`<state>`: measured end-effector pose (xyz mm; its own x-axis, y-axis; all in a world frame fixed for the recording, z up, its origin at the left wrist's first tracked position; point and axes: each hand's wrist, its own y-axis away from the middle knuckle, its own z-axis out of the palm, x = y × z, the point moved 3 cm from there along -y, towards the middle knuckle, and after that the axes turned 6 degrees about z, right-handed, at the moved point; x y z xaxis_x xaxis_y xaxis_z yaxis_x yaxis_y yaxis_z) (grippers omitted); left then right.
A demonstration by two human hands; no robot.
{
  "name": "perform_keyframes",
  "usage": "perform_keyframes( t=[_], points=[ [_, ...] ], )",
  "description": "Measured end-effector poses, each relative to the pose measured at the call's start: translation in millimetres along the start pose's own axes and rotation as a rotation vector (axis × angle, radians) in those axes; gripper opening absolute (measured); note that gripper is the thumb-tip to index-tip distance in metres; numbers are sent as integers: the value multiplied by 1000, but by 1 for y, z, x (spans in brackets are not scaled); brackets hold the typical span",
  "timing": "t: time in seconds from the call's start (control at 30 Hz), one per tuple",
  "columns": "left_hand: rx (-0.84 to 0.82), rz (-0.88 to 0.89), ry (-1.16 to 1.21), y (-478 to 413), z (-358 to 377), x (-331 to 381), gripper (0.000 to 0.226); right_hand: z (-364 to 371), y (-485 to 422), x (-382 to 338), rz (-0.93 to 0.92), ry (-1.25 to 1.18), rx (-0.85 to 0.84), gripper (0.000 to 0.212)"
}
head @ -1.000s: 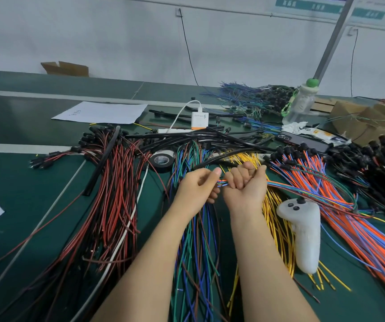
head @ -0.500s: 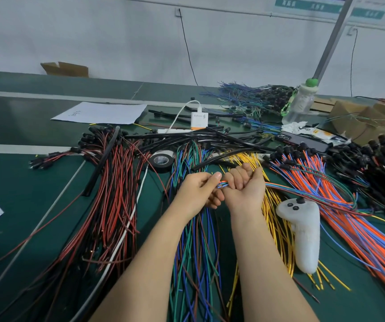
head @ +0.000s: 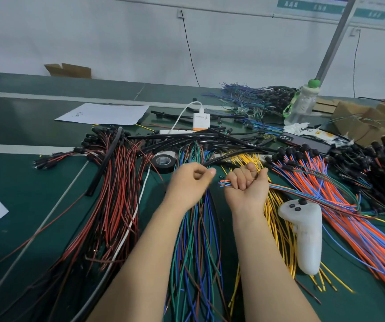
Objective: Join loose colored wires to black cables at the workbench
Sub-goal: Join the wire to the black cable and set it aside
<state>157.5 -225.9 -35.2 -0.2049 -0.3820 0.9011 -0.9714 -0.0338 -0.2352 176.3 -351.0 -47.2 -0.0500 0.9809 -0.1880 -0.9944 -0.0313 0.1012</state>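
Gripping a bundle of coloured wires (head: 224,183), the right hand (head: 247,187) is a closed fist, its fingers (head: 240,177) clamped round them. The bare ends poke out to the left and the rest trails off right across the bench (head: 24,182). The left hand (head: 188,185) sits just beside it, not touching, thumb and forefinger together on the end of a black cable (head: 233,154) that arcs back towards the far pile. Both hands hover above green and blue wires (head: 194,240). Yellow wires (head: 277,219) lie under the right wrist, next to a white controller (head: 307,231). A tape roll (head: 163,161) lies beyond the left hand.
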Motion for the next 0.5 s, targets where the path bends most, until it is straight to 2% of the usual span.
perform_keyframes(
  t=[0.07,0.1,0.17,0.23,0.3,0.37,0.5],
  points=[
    [277,63,-396,-4,-36,1,17,-1,0,1,8,11,1,59],
    [382,33,-513,-6,-56,-3,20,-2,0,1,10,19,4,61],
    [428,-185,-645,-9,-92,-21,30,-2,0,2,11,36,15,61],
    [358,-434,-662,-6,-116,-42,33,-3,0,4,20,47,24,62],
    [300,-567,-650,-1,-122,-59,36,-3,0,5,29,59,37,63],
    [344,-569,-610,1,-122,-66,36,-3,0,5,32,65,44,64],
    [577,-469,-533,-1,-126,-61,33,-3,2,5,35,72,45,65]
  ],
)
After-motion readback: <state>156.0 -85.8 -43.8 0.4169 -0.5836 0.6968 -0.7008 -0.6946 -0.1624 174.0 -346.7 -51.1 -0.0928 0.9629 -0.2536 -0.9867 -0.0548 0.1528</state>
